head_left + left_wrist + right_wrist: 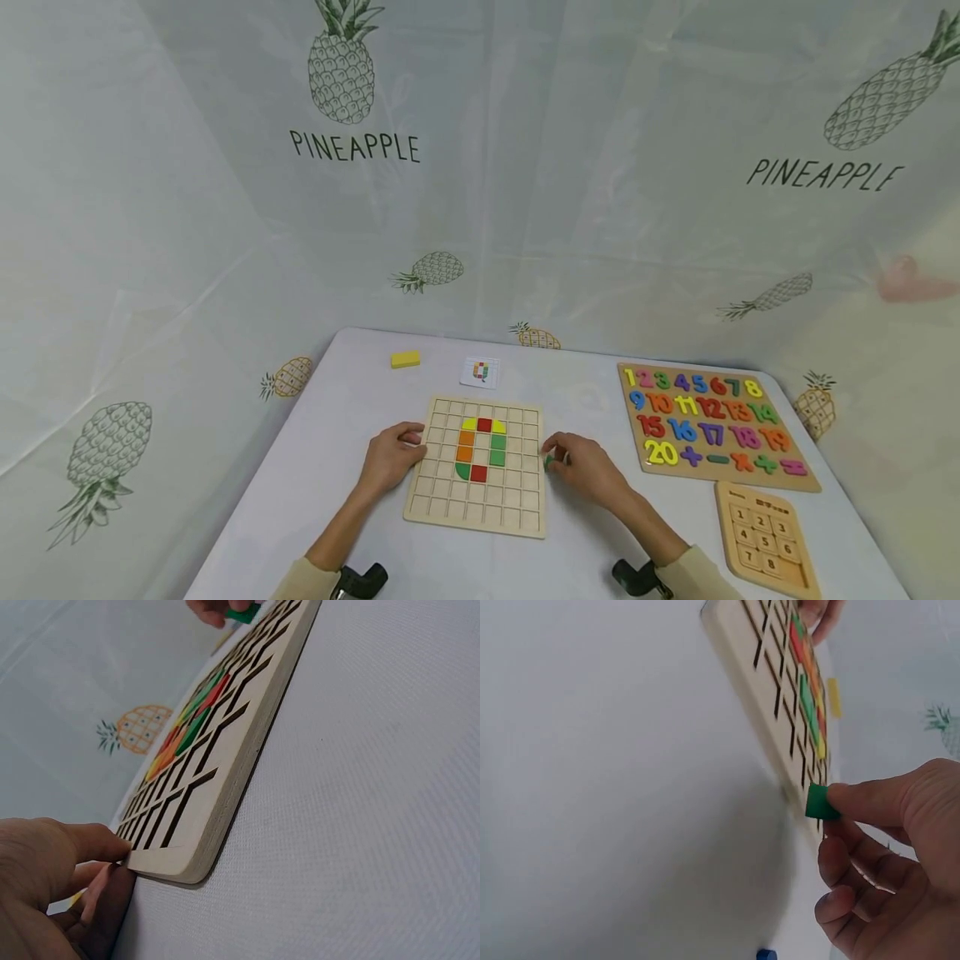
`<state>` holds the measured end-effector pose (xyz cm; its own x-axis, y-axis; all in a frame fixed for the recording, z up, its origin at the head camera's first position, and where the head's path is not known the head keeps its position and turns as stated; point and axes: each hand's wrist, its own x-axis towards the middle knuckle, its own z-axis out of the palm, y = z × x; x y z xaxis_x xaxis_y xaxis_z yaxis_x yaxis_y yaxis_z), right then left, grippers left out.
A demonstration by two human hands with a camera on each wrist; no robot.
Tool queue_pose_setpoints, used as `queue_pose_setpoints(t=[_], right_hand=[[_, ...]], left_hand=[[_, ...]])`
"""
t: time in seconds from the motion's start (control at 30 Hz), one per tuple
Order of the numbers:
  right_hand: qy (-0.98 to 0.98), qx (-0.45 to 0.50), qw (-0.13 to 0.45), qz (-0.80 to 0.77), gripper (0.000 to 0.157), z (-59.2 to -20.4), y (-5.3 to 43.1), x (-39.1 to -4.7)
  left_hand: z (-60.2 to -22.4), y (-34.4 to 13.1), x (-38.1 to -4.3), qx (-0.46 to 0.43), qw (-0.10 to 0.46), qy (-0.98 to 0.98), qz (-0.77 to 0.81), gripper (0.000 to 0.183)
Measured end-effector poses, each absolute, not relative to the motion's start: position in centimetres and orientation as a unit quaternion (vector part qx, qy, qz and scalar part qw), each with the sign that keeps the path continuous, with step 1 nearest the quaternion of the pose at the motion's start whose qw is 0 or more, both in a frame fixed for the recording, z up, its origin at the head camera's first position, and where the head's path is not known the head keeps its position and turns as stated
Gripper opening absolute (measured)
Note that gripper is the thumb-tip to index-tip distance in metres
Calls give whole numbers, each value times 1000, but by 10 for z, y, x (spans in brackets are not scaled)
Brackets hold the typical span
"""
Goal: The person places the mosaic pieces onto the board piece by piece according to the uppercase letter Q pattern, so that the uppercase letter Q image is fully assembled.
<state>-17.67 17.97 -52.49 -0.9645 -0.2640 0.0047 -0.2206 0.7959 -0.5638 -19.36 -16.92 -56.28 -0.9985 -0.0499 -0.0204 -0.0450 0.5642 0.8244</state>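
Observation:
A wooden grid board (pixel 450 504) lies flat on the white table. Set into its cells are yellow triangles (pixel 468 423), red squares (pixel 478 473), orange squares (pixel 466 446), green squares (pixel 497 450) and a green rounded piece (pixel 462 472). My left hand (pixel 392 457) holds the board's left edge, the thumb at its rim in the left wrist view and the other fingers lower beside it. Just off the right edge, my right hand (pixel 588 468) pinches a small green block (pixel 821 802) between thumb and fingers. That block also shows beyond the board in the left wrist view.
A small card (pixel 479 372) with a coloured pattern lies behind the board, with a yellow block (pixel 405 359) to its left. On the right are a board of coloured numerals (pixel 708 475) and a wooden number-tile tray (pixel 776 575). A pineapple-print curtain (pixel 570 208) hangs behind.

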Motion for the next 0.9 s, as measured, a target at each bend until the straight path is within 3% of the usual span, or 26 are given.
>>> queue_pose_setpoints(t=[0.6,0.9], right_hand=[[894,-177,94,-400,9,-532,133,-171],[897,-194,84,-388,8,-537,120,-172]], left_hand=[[-563,-169,-192,29,1,-886,-463,37],[-563,-169,-193,26,8,-887,-461,36]])
